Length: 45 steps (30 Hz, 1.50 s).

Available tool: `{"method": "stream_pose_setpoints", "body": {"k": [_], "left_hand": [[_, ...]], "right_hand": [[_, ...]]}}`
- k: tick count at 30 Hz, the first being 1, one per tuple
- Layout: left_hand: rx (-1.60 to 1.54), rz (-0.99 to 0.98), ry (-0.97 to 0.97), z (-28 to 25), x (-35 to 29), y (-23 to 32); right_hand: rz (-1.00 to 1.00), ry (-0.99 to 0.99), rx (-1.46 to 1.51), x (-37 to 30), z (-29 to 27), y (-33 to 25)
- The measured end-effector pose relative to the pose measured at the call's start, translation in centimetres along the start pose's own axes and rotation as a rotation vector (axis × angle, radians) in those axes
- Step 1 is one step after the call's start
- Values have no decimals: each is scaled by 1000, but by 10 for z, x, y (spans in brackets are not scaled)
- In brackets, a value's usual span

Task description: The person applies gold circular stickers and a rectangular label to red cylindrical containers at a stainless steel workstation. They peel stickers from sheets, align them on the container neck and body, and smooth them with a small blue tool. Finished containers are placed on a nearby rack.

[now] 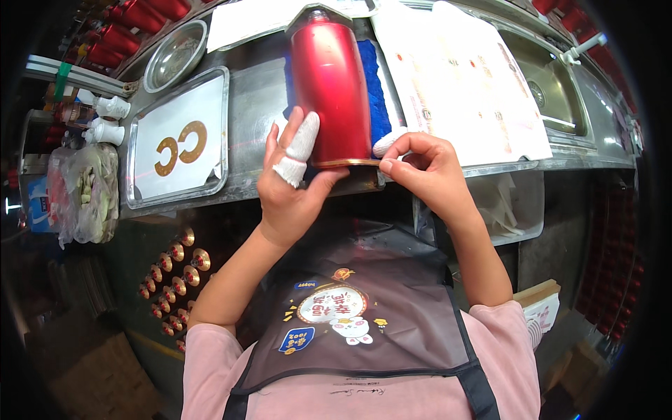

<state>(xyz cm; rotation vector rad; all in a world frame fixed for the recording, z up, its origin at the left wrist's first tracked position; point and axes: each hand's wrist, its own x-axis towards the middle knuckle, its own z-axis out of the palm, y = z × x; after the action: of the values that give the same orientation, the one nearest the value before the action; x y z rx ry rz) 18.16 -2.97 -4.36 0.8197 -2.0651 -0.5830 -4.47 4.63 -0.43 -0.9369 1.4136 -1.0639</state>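
Observation:
A glossy red metal bottle (pixel 332 91) lies on a blue cloth (pixel 379 98), its narrow neck pointing away and its gold-rimmed base toward me. My left hand (pixel 294 168) holds the bottle's left side near the base, the thumb at the gold rim and the fingers up along the body. White fabric covers wrap some of its fingers. At the right end of the rim, my right hand (pixel 427 164) is closed in a pinch, thumb and forefinger together. Whatever is between them is too small to make out. A white cover shows on one finger of this hand too.
Left on the metal counter is a tray (pixel 222 133) with two gold C-shaped pieces (pixel 192 142) on white paper, and a steel bowl (pixel 175 56) behind it. White printed sheets (pixel 462 91) lie right, before a sink (pixel 549 84). Gold-rimmed red pieces (pixel 199 259) stand below the counter.

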Motion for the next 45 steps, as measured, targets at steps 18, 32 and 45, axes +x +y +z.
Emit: {"method": "stream_pose_setpoints", "body": {"k": [18,32,45], "left_hand": [[261,213,-134,-12,-7,14],[170,125,5,7,23,20],[124,43,-102,-13,-31,3]], "right_hand": [[-44,119,-32,1,-7,0],[-15,37,-27,4,0,7],[-75,75,15,-11,-3,-16]]}}
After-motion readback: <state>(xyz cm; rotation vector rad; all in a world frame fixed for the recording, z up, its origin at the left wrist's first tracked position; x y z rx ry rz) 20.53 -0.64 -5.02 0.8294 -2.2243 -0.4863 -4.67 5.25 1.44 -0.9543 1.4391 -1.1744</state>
